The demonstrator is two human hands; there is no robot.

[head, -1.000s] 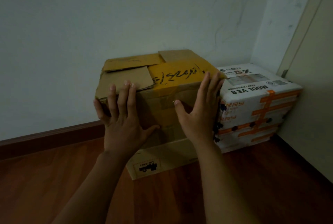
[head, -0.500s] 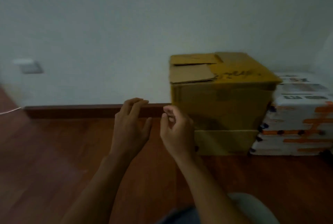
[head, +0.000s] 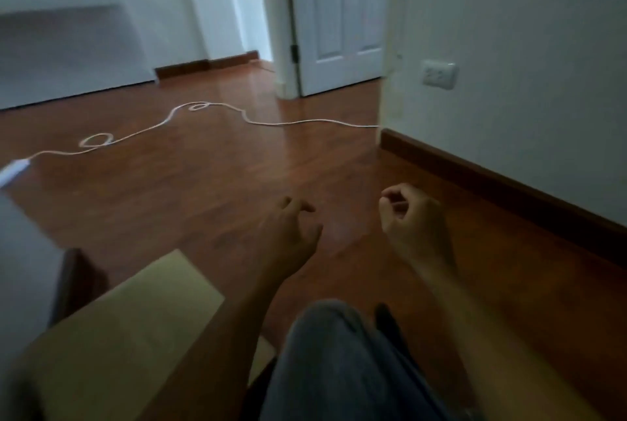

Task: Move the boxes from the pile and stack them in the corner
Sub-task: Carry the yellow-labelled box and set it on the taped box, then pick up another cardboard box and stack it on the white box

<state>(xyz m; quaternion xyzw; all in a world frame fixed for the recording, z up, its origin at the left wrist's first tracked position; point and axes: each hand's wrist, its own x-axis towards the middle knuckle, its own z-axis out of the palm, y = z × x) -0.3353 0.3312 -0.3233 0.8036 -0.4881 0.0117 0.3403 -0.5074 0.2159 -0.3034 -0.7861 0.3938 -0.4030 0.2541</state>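
A plain brown cardboard box (head: 118, 336) sits at the lower left, close under my left forearm. My left hand (head: 288, 237) hovers over the wooden floor with its fingers loosely curled and nothing in it. My right hand (head: 414, 224) hangs beside it, fingers curled in and empty. Neither hand touches the box. The yellow box and the white box in the corner are out of view.
A white cable (head: 210, 115) snakes across the wooden floor (head: 203, 190) to a plug block at the left edge. A white wall with a socket (head: 438, 74) and dark baseboard (head: 509, 183) runs along the right. A white door (head: 339, 20) stands behind. My knee in jeans (head: 349, 363) is at the bottom.
My view has swung left, away from the corner boxes toward the open room. Both hands came off the yellow box and now hang empty over the floor.
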